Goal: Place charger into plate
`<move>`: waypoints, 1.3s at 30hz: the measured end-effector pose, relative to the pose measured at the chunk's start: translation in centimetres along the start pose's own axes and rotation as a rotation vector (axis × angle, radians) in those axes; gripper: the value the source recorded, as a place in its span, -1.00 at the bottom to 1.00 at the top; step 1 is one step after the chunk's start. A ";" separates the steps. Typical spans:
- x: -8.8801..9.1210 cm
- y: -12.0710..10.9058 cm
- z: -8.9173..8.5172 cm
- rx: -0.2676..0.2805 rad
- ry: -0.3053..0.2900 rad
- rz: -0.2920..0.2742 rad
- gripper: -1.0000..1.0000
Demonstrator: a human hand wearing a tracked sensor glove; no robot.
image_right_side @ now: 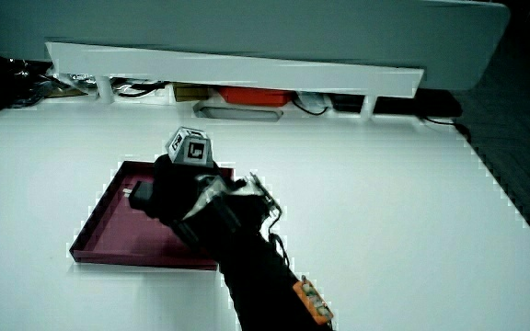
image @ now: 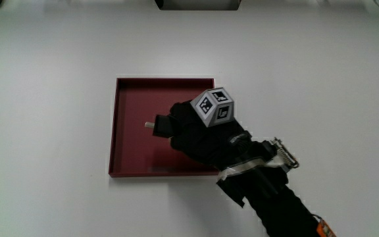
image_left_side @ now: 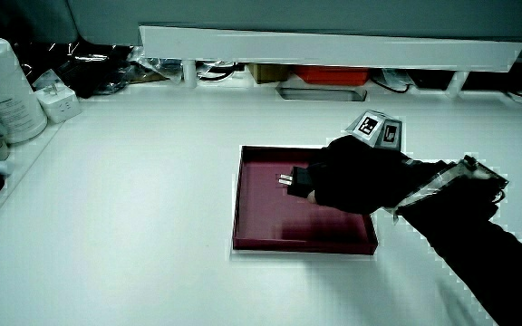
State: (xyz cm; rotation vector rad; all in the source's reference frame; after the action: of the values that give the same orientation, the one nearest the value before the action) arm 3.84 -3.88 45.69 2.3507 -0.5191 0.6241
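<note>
I have the hand point(image: 199, 135) over the red plate point(image: 127, 131), grip closed around the black charger point(image: 161, 125), low inside the rim. Carrying looks done; only letting go remains.

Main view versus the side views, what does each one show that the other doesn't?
Only the main view shows the plate's full square outline from straight above, with the charger's pale prongs pointing out over the plate floor.

Only the side views show the low partition with clutter under it; a side view also shows a white canister at the table's edge.

Both show the hand over the plate, fingers closed on the charger, the cube on its back, and the forearm reaching in from the person's side.
</note>
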 end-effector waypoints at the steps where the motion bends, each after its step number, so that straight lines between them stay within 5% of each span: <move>1: -0.2 0.2 -0.4 -0.001 -0.015 0.000 0.00; 7: 0.6 2.1 -3.6 -0.075 -0.001 -0.024 0.00; 18: 1.8 3.3 -6.3 -0.164 0.024 -0.062 0.00; 23: 1.7 3.4 -6.6 -0.147 -0.034 -0.088 0.00; 39: 1.6 3.0 -6.9 -0.144 -0.025 -0.073 -0.42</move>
State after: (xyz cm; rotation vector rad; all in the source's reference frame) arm 1.62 -1.72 52.71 2.2338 -0.4707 0.5067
